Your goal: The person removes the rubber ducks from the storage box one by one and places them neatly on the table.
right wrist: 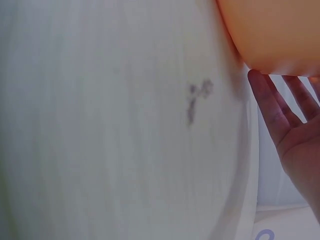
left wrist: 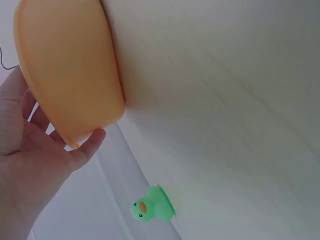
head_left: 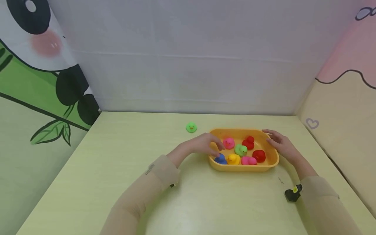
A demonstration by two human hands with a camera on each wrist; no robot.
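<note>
An orange-yellow basin [head_left: 243,168] holds several small toy ducks. My left hand [head_left: 204,143] reaches over its left end, fingers loosely bent above the blue duck [head_left: 220,159]; whether the fingertips touch that duck cannot be told. In the left wrist view the thumb [left wrist: 91,148] lies by the outer wall, and the other fingers are partly hidden behind the basin. At the right end, my right hand [head_left: 280,145] rests against the rim with its fingers extended. In the right wrist view the fingertips meet the basin's outer wall [right wrist: 285,45].
Behind the basin, to its left, a green duck [head_left: 191,127] stands alone on the pale table [head_left: 132,147]. Inside the basin are pink [head_left: 228,143], yellow [head_left: 233,159], green [head_left: 241,150] and red [head_left: 259,156] ducks. Upright panels enclose the table's back and sides.
</note>
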